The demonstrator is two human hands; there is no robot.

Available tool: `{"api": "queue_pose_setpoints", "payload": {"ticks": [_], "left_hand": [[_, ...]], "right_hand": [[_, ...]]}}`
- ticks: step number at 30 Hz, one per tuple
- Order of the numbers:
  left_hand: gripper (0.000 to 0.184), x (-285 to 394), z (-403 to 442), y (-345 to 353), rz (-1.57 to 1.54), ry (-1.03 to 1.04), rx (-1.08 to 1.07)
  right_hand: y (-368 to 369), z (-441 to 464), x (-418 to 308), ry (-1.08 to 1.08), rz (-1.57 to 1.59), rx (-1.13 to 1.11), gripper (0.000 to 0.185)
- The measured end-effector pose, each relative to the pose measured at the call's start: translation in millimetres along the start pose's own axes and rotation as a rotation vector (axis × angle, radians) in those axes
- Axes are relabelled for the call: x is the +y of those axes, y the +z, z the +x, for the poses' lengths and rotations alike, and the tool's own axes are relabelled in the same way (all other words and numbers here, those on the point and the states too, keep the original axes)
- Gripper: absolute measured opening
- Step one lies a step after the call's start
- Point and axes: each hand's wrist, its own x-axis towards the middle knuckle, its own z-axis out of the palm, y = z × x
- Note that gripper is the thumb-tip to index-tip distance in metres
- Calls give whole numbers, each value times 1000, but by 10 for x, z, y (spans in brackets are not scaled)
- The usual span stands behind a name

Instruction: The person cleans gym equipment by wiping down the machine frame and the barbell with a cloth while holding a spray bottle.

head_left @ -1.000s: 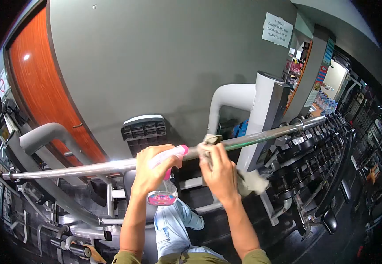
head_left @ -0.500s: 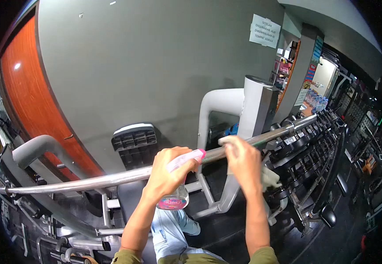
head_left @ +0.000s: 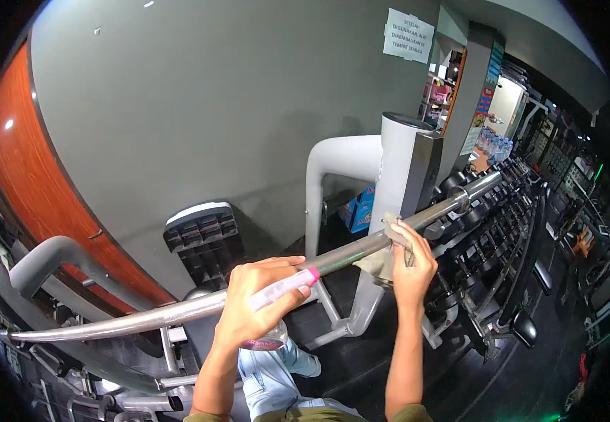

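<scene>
A shiny bar (head_left: 350,254) slants up from lower left, crumpled cloth (head_left: 378,266) against it centre right; pink-nozzled spray bottle (head_left: 277,290) below centre.

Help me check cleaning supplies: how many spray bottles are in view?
1: the spray bottle, in the left hand, left of the cloth. More could be hidden in the background.

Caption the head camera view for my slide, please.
The right hand holds a cloth against a long metal bar while the left hand grips a spray bottle.
</scene>
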Motion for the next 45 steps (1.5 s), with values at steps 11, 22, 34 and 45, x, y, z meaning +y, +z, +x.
{"api": "queue_pose_setpoints", "payload": {"ticks": [11,22,34,45], "left_hand": [[25,-35,-43,66,169,92,27],[33,52,-20,77,150,1,10],[28,-22,-40,17,136,48,-32],[36,-5,-35,-3,106,35,-62]], "right_hand": [[366,-522,-441,-192,96,86,37],[801,-474,-282,793,686,649,32],[849,-825,-1129,966,1012,260,43],[769,-403,225,961,1495,525,32]]}}
